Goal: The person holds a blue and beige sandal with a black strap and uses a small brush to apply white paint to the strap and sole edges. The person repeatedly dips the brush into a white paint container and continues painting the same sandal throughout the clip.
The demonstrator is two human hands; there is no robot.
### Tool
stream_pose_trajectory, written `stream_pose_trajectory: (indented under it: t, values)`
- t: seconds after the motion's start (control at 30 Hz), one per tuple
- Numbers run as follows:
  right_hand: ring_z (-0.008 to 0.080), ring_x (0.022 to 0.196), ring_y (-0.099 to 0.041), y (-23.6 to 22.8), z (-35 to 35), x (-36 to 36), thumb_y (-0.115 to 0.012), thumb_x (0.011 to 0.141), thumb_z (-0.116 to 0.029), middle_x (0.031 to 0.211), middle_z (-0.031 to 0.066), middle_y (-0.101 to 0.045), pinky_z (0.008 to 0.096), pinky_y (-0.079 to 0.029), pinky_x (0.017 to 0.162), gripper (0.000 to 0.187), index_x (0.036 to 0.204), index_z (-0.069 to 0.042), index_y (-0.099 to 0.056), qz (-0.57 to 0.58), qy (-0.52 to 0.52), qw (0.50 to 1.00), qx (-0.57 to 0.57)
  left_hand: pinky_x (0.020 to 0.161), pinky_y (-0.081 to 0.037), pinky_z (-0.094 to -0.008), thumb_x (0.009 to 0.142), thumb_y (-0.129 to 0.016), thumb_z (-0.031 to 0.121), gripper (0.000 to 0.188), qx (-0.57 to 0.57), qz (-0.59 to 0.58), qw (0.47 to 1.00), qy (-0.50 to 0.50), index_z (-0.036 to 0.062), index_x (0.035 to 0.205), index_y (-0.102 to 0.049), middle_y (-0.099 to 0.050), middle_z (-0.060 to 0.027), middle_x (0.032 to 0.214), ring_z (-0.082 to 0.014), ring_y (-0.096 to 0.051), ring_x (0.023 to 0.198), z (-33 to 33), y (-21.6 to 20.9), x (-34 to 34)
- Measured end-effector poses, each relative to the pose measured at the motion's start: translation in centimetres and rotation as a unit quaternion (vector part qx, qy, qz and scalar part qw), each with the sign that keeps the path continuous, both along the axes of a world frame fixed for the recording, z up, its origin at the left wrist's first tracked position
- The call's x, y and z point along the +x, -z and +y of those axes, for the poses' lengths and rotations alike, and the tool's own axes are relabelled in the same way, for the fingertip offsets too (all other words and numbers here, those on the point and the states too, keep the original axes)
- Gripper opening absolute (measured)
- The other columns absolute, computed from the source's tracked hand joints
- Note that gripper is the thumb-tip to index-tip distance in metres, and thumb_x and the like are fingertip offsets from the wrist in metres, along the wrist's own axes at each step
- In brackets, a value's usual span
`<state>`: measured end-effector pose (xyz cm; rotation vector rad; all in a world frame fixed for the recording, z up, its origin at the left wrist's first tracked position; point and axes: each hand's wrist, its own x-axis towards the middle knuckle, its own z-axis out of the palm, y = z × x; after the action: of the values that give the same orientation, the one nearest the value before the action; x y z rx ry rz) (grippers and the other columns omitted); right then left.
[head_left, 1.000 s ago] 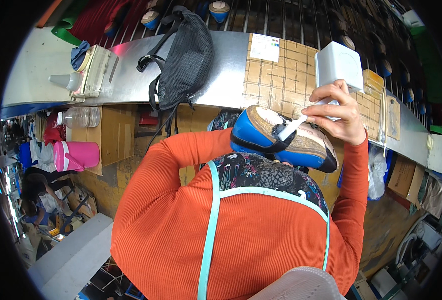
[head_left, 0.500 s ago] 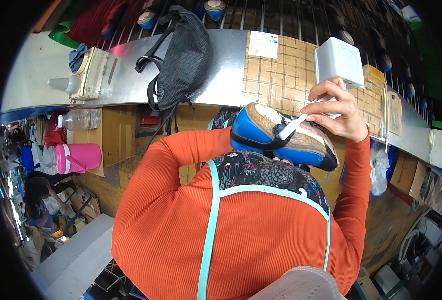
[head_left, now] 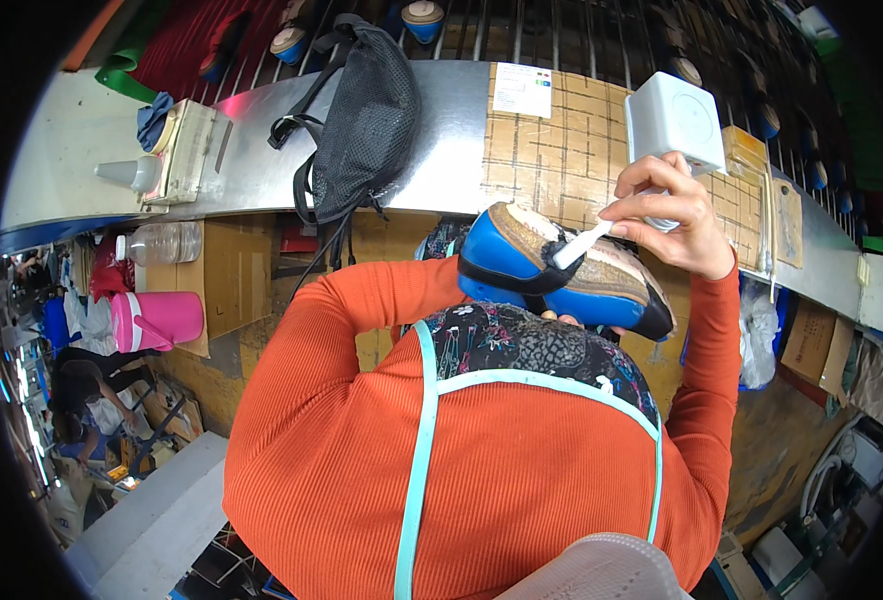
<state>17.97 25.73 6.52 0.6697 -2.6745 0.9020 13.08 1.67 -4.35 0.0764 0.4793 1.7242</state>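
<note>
A blue shoe upper [head_left: 502,256] with black straps and a tan underside is held tilted on its side in front of my chest. My left hand [head_left: 562,318] is closed around it from below; only a few fingertips show beneath its near side. Between the thumb and fingers of my right hand [head_left: 670,215] is a white-handled brush [head_left: 584,244]. Its dark bristles touch the rim of the shoe's underside, near the middle. A patterned dark apron [head_left: 552,345] with turquoise edging lies just below the shoe.
Cardboard [head_left: 537,150] covers part of the metal counter [head_left: 452,130]. On it stand a white plastic container [head_left: 674,122] and a yellowish block [head_left: 745,150]. A black mesh bag [head_left: 367,120] lies to the left. Rollers beyond carry several blue shoes [head_left: 423,22]. A pink jug [head_left: 167,320] is at left.
The brush has shifted slightly up and left along the underside's edge. The shoe has turned a little, so more of its underside shows.
</note>
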Motion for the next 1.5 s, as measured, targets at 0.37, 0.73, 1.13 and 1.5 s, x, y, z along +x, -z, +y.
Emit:
stream_pose_trajectory:
  t: [0.37,0.73,1.13,1.5]
  values:
    - [0.0133,0.079,-0.053,0.5,-0.4,0.1,-0.078,0.075,-0.022,0.088,-0.0012,-0.059,0.0307,-0.033,0.077,0.017,0.091,-0.015,-0.077,-0.018,0.017,1.000,-0.013,0.105,-0.043,-0.0402,0.101,-0.045,0.041,0.066,0.195,-0.148,0.967,0.071,0.0059,0.150,-0.018,-0.034,-0.0221,0.145,-0.0288,-0.045,0.127,0.8,5.7,-0.7]
    - [0.0152,0.078,-0.054,-2.0,2.7,1.4,-0.079,0.072,-0.016,0.085,0.0011,-0.061,0.0312,-0.038,0.075,0.015,0.085,-0.011,-0.077,-0.080,0.061,0.995,-0.019,0.101,-0.046,-0.0451,0.096,-0.050,0.048,0.079,0.361,-0.511,0.674,0.393,0.0035,0.151,-0.012,-0.036,-0.0283,0.137,-0.0373,-0.046,0.122,4.6,3.9,-1.3]
    - [0.0140,0.078,-0.056,0.5,-0.4,0.2,-0.078,0.075,-0.017,0.086,0.0001,-0.062,0.0298,-0.036,0.077,0.016,0.090,-0.012,-0.077,-0.010,0.048,0.996,-0.075,0.100,-0.046,-0.0467,0.095,-0.050,0.051,0.083,0.332,-0.572,0.536,0.525,0.0052,0.151,-0.009,-0.037,-0.0292,0.134,-0.0388,-0.046,0.121,5.6,5.0,-0.3]
    - [0.0126,0.077,-0.055,1.7,-1.1,-0.5,-0.077,0.077,-0.022,0.086,-0.0012,-0.061,0.0304,-0.032,0.077,0.016,0.091,-0.014,-0.077,-0.041,0.009,0.998,-0.043,0.099,-0.047,-0.0474,0.094,-0.049,0.054,0.085,0.331,-0.568,0.490,0.572,0.0075,0.152,-0.006,-0.037,-0.0289,0.133,-0.0389,-0.045,0.122,7.1,5.9,0.5]
